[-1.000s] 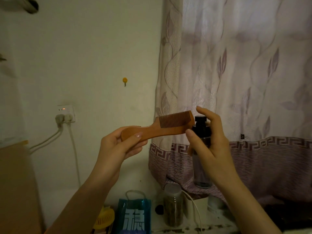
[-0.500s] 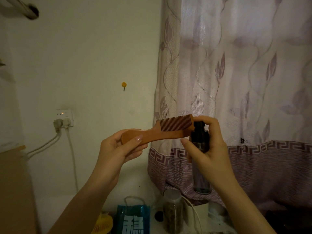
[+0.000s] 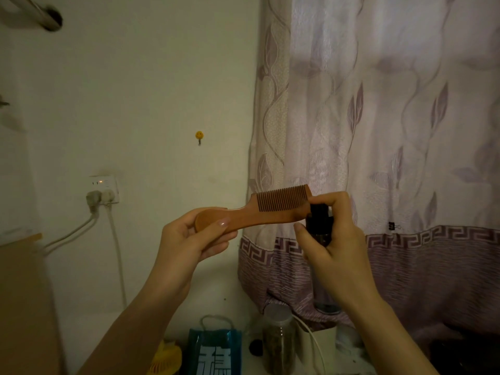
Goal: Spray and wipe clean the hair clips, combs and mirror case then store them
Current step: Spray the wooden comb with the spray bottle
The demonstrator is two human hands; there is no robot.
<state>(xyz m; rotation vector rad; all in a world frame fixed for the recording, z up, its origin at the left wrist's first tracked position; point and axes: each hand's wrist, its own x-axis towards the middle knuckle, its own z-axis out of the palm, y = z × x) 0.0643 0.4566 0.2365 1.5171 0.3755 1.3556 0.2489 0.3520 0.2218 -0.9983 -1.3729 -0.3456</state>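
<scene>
The left hand [image 3: 189, 239] grips the rounded handle of a reddish-brown wooden comb [image 3: 259, 212], fingers curled under it and thumb laid along its top. The comb is raised at mid-frame, teeth pointing up, its toothed end reaching toward 3 o'clock. There the right hand [image 3: 335, 247] wraps around a dark spray bottle with a black pump cap [image 3: 320, 226], forefinger arched over the cap; the comb's tip sits just beside the cap, and whether they touch is unclear.

Behind both hangs a pale lilac leaf-patterned curtain [image 3: 378, 104] with a purple key-pattern border, a small black binder clip [image 3: 391, 226] on it at 3 o'clock. At 9 o'clock a white wall socket [image 3: 104, 189] carries two plugs with cables hanging down. A small yellow wall hook [image 3: 199, 136] sits at 11 o'clock of the comb. At 6 o'clock, low on the bench, stand a blue paper bag [image 3: 215, 353], a clear lidded jar of dark contents [image 3: 278, 339] and a yellow object [image 3: 165, 358], partly cut off.
</scene>
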